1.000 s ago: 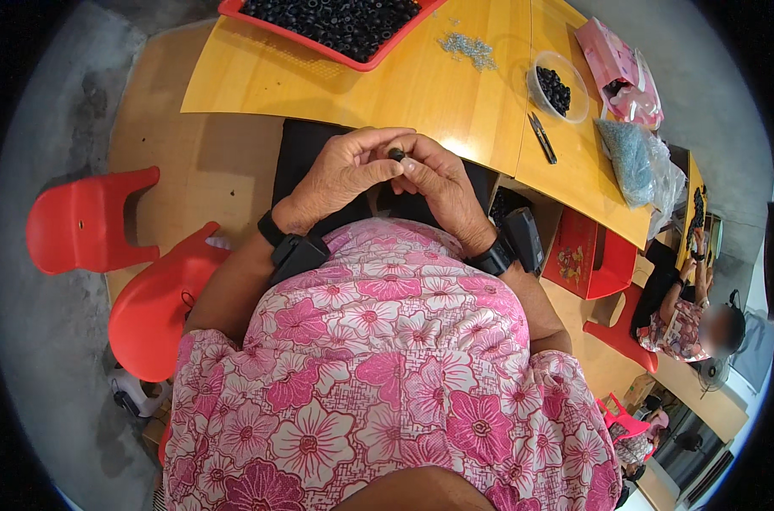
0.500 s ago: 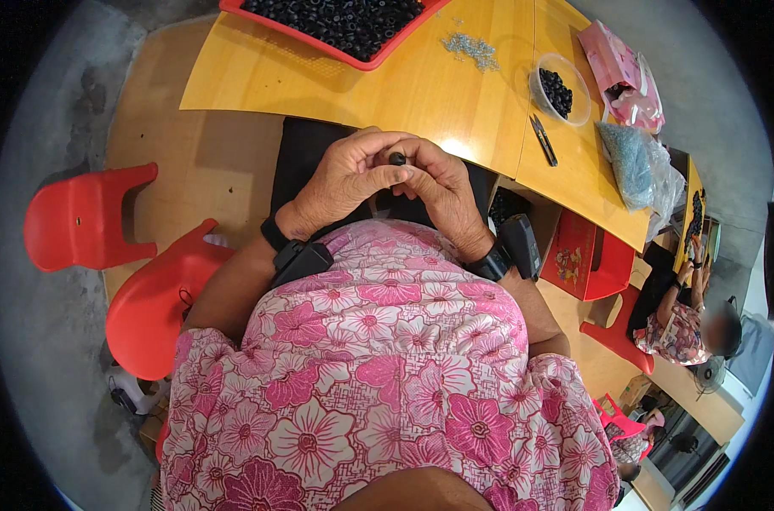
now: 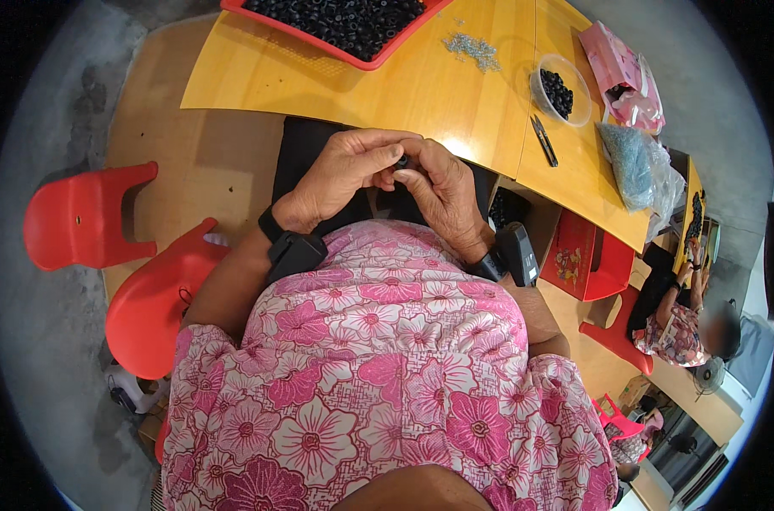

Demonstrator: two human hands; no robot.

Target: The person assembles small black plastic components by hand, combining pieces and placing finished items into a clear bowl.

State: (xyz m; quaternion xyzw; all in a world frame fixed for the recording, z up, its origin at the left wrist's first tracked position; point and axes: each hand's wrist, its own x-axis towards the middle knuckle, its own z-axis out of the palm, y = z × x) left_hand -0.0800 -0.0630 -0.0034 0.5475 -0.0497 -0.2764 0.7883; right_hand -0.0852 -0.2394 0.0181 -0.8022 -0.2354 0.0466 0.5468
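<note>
From where I stand, both hands meet just off the near edge of the yellow surface (image 3: 387,95), above the lap. A small black piece (image 3: 401,161) sits between them, mostly covered by fingers. The right hand (image 3: 445,194) pinches it between thumb and forefinger, seemingly to steady it. The left hand (image 3: 346,177) is curled, its thumb tip right at the piece; its other fingers are partly hidden, so I cannot tell whether it grips too. Holding it this close probably suits something so small.

The red tray (image 3: 372,65) of similar black pieces lies toward the far edge, perhaps to leave the near side free. Right of it, loose clear bits (image 3: 472,51) are spread out, likely for easy picking. The clear bowl (image 3: 584,109) keeps more black pieces together, with the snips (image 3: 544,140) just beside it, apparently within the right hand's reach.
</note>
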